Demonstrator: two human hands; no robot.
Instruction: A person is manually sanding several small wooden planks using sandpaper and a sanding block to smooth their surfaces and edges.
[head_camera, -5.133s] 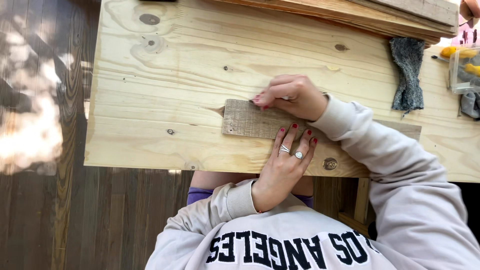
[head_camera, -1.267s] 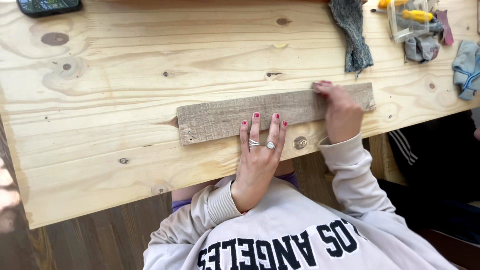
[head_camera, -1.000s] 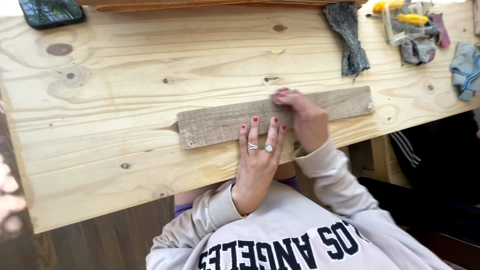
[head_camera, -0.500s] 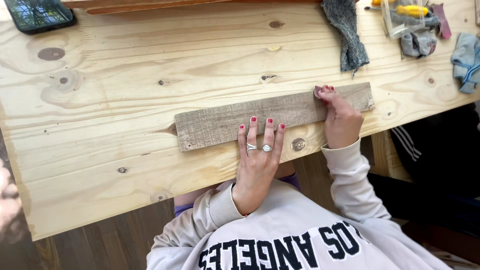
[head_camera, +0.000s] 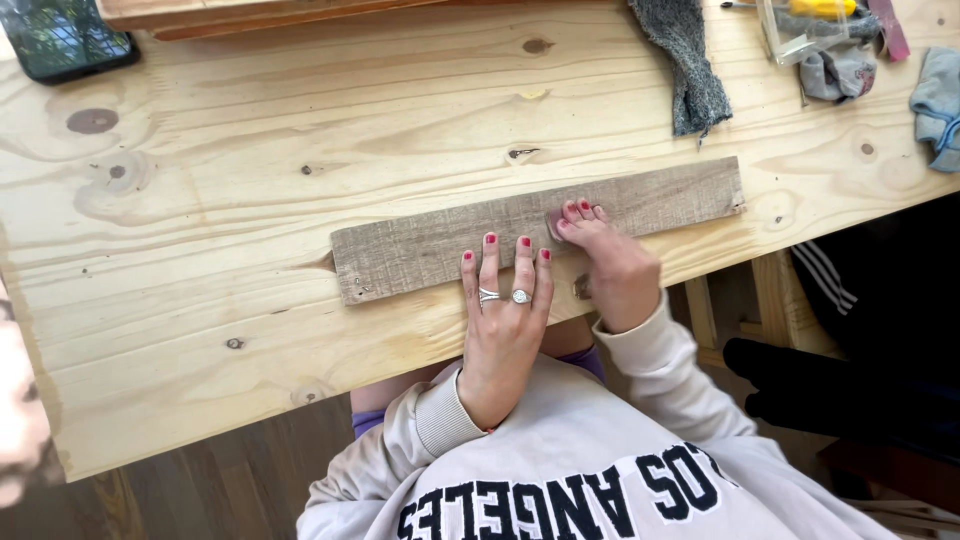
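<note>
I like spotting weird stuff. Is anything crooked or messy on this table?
Only small things. The grey board lies slanted across the table, and its left end looks rough and chipped. The left hand presses it flat; the right hand touches it. Nothing is spilled.

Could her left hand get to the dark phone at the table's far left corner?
Probably yes: the left hand rests flat on the grey weathered wooden plank, and only bare pale pine tabletop lies between it and the dark phone.
</note>
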